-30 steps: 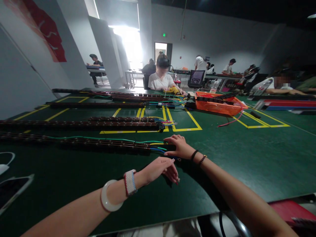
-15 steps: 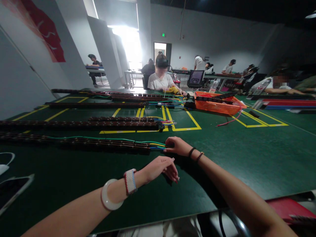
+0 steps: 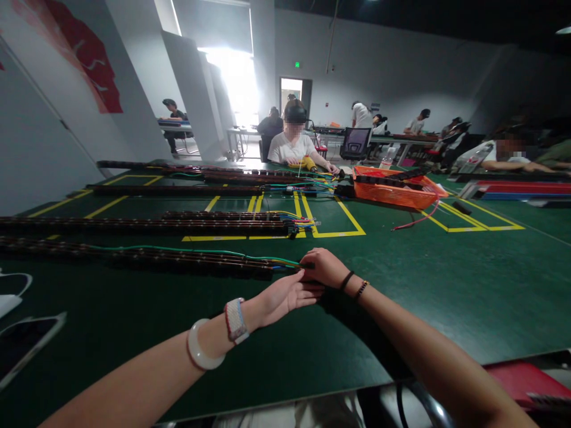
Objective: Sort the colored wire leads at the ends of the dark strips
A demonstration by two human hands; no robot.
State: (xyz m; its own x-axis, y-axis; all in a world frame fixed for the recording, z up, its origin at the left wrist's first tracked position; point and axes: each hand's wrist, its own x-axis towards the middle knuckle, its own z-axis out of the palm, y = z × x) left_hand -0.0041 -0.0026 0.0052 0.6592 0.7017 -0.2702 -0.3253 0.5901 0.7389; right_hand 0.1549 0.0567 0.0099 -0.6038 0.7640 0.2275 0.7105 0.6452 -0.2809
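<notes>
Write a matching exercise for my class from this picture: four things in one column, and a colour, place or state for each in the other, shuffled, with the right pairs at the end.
Things
1. Right hand
2. Basket
3. Left hand
4. Bangle

Descriptions
A. Open, with its fingers extended
B. White and ring-shaped
C. Curled at the ends of the wires
D. Orange, farther across the table than both hands

Right pairs: 1-C, 2-D, 3-A, 4-B
</notes>
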